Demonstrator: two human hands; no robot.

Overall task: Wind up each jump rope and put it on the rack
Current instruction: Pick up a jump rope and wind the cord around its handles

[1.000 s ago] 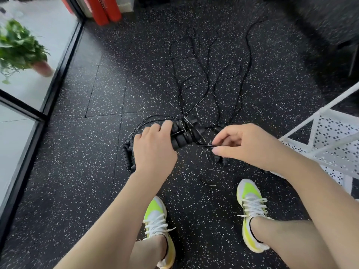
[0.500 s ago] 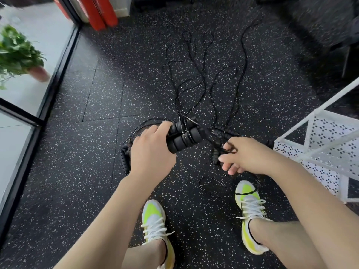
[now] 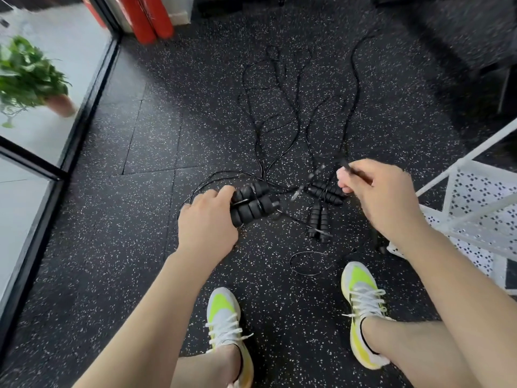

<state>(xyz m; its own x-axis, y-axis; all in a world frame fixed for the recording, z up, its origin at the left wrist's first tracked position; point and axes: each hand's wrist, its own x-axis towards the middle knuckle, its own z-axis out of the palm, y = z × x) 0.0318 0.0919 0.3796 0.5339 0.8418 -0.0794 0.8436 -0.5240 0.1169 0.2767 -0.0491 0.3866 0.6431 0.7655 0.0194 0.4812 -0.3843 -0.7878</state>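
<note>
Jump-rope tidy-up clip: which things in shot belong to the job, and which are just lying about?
Job:
- handle pair gripped in left hand
- cord pinched by right hand
- other handles on the floor
- loose cords
- white rack

Lying about:
- potted plant
- red cylinders

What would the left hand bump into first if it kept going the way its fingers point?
The left hand points up and right while gripping a pair of foam handles. Straight ahead, it would probably first meet the other handles lying on the floor, though depth is hard to judge.
</note>
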